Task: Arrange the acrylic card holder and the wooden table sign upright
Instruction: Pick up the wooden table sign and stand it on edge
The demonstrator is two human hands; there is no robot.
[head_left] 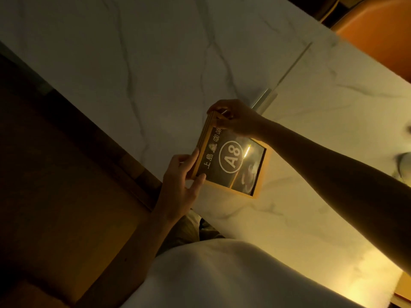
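Observation:
The wooden table sign has a yellowish wood frame and a dark glossy panel marked "A8" in a white circle. It is tilted over the white marble table, held by both hands. My left hand pinches its near corner with thumb and fingers. My right hand grips the far corner from above. Just beyond my right hand a clear acrylic card holder shows as a thin glinting edge on the table; whether it stands upright I cannot tell.
A seam runs between two marble tabletops. An orange chair stands at the far right. A dark wooden floor lies left of the table edge. My white clothing fills the lower middle. Faint objects sit at the right edge.

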